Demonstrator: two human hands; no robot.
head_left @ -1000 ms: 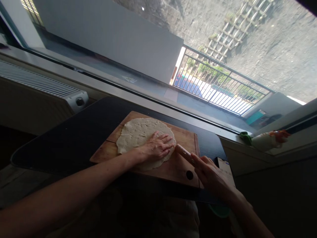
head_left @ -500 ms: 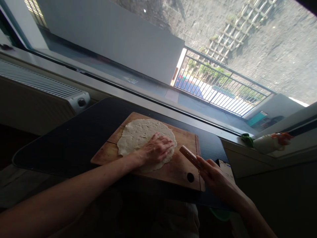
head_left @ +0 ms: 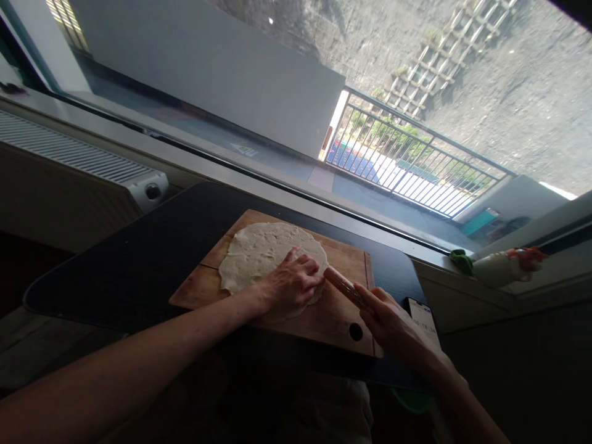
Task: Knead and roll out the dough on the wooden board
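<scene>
Head view: clock directions ran from the middle of the board [head_left: 351,260], 12 being its far side;
Dough [head_left: 254,256]: it lay flat on the board, a little toward 9 o'clock; its near rim came close to the board's edge at about 6, so more spreading there could have carried it over toward the table [head_left: 124,259];
Left hand [head_left: 296,277]: it rested on the dough toward 3, knuckles bent; whether it pinched the dough or only pressed could not be told; bent tips bearing down might have dented or torn the sheet;
Right hand [head_left: 386,313]: it was wrapped round the roller, apart from the left hand;
Roller [head_left: 343,286]: its tip pointed at the dough's rim at 3, close by the left hand; contact was unclear; a hasty push toward 9 could have bumped that hand or rucked the rim;
Phone [head_left: 423,317]: it lay beyond the board between 3 and 4, near the right hand; a wide pull back might have knocked it.
</scene>
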